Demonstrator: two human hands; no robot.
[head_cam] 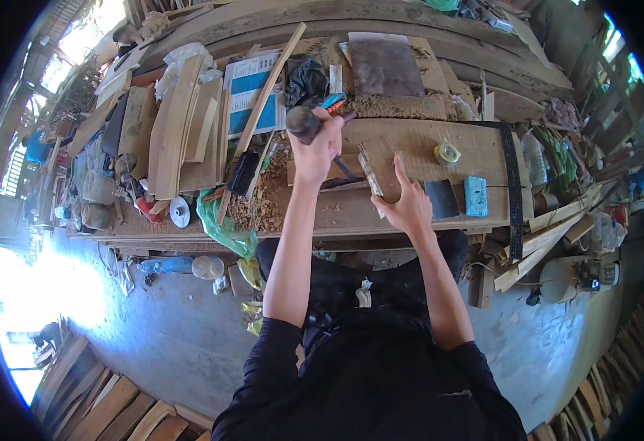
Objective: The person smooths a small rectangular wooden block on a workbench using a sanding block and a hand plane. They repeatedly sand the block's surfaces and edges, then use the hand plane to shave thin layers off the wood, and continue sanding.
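Observation:
My left hand [322,146] is closed around a tool with a thick, dark, rounded handle end [303,124]. Below the fist, its dark metal blade [346,168] reaches down to the bench beside a short wooden board [383,162]. Pale, rough material runs along that board's left edge. My right hand [408,206] holds the board's near end, thumb at the left edge and index finger stretched along the other side. Just right of this hand lie a dark flat square [441,199] and a blue block [475,196]. A yellow tape measure [447,152] sits farther back.
A black carpenter's square [512,193] lies across the bench's right end. Wood shavings [261,209], a black case-like object [243,172] and a metal disc [179,212] are on the left. Stacked boards [176,132] stand beyond. A person [126,39] is at the far left.

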